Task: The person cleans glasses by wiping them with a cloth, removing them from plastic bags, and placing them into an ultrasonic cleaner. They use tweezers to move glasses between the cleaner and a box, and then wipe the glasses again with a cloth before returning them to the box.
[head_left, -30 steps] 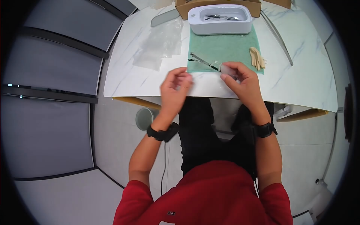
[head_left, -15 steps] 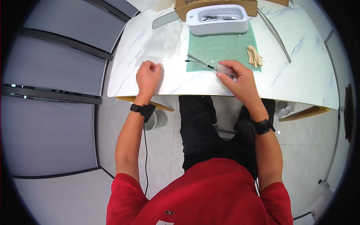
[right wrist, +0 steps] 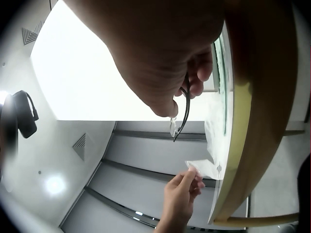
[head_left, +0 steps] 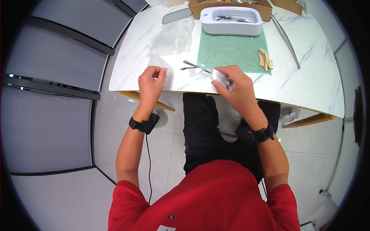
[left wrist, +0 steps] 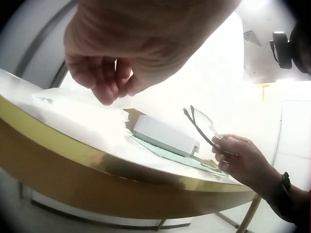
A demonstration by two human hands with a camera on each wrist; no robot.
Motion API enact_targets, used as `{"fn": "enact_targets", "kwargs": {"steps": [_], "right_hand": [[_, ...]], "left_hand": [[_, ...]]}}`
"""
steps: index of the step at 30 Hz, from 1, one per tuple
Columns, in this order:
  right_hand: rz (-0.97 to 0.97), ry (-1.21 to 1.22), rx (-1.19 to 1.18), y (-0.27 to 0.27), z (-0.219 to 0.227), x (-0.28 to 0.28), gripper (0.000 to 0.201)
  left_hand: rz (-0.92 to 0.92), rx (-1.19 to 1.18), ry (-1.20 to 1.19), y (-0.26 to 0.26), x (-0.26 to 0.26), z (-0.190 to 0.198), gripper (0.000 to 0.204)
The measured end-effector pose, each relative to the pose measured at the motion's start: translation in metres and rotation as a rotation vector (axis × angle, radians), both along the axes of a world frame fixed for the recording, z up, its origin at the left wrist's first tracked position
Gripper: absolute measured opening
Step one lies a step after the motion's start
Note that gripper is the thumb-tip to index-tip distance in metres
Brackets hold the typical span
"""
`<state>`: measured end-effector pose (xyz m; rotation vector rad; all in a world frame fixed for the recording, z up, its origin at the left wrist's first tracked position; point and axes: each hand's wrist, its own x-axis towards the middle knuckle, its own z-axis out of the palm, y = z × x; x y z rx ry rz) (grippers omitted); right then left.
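My right hand (head_left: 239,86) grips a pair of glasses (head_left: 196,68) by the lens end, above the table's front edge, with the dark temples pointing left. The lenses are largely hidden by my fingers. Over the left part of the table is my left hand (head_left: 151,82), thumb and fingertips together. In the right wrist view this hand (right wrist: 179,196) pinches a corner of a thin translucent plastic bag (right wrist: 203,168). Several such bags (head_left: 171,40) lie flat just beyond it in the head view.
A white cleaner basin (head_left: 231,29) holding glasses stands at the back on a green towel (head_left: 227,52). Beige finger cots (head_left: 264,59) lie on the towel's right side. Behind are a cardboard box (head_left: 266,11) and a grey case (head_left: 177,16); a curved strip (head_left: 285,38) lies right.
My left hand has moved left, away from the glasses, to the bags. My right hand has carried the glasses slightly left and towards me, and their temples have swung off the towel.
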<state>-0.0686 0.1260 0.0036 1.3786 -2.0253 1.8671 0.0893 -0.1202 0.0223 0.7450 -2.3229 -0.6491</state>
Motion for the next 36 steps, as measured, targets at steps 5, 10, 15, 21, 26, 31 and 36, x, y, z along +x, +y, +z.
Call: {"fn": "enact_targets", "kwargs": {"steps": [5, 10, 15, 21, 26, 31, 36], "right_hand": [[0.036, 0.063, -0.015, -0.015, 0.005, 0.02, 0.034], [0.005, 0.195, 0.02, -0.017, 0.0, 0.023, 0.037], [-0.053, 0.349, 0.056, -0.008, -0.005, 0.027, 0.042], [-0.061, 0.455, 0.061, 0.0, -0.002, 0.031, 0.047], [-0.074, 0.46, 0.008, 0.005, -0.003, 0.034, 0.049], [-0.057, 0.404, -0.011, 0.008, -0.003, 0.037, 0.05], [0.023, 0.194, 0.01, 0.014, -0.001, 0.038, 0.045]], "left_hand": [[-0.103, 0.085, 0.012, 0.019, 0.006, 0.0, 0.01], [-0.139, 0.133, -0.04, 0.036, 0.01, 0.008, 0.01], [-0.121, 0.216, -0.015, 0.04, 0.013, 0.003, 0.011], [-0.137, 0.174, -0.009, 0.048, 0.015, -0.002, 0.012], [-0.138, 0.17, -0.004, 0.05, 0.016, -0.001, 0.011], [-0.167, 0.163, 0.004, 0.051, 0.015, -0.001, 0.009], [-0.3, 0.127, -0.003, 0.051, 0.018, -0.003, 0.009]]}}
